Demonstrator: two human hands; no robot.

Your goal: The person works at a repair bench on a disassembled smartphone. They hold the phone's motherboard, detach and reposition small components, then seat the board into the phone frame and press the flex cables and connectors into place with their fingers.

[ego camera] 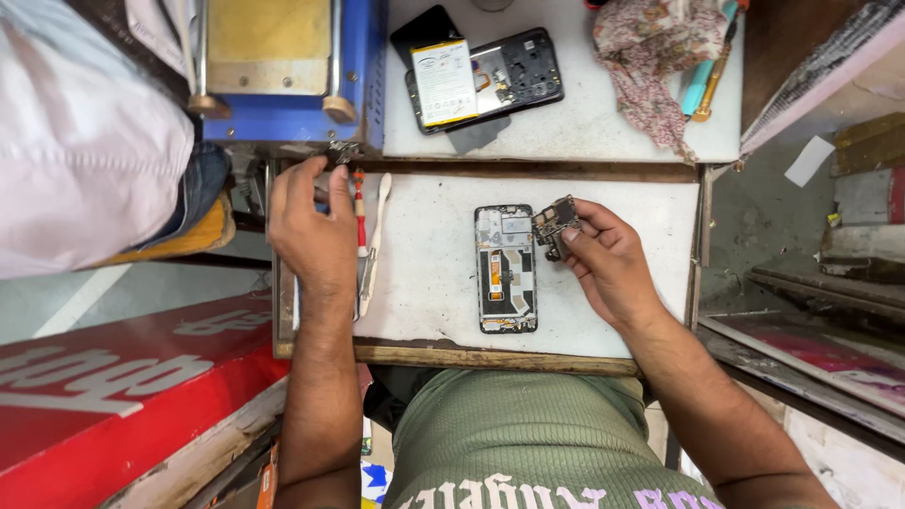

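Observation:
An opened phone frame [506,270] lies flat on the white pull-out board [424,283], its inner parts exposed. My right hand [608,259] holds a small dark circuit board [554,221] pinched in its fingers just right of the frame's top end. My left hand [311,231] rests at the board's left edge, fingers curled on something small near a cluttered corner [341,151]; what it grips is hidden. A red-handled screwdriver [359,212] and a white pry tool [375,236] lie just right of that hand.
On the upper white shelf [584,123] lie a second opened phone with a white battery [483,77], a patterned cloth [650,52] and teal and brass tools [705,80]. A blue machine [283,66] stands upper left, beside another person's pale sleeve [85,141].

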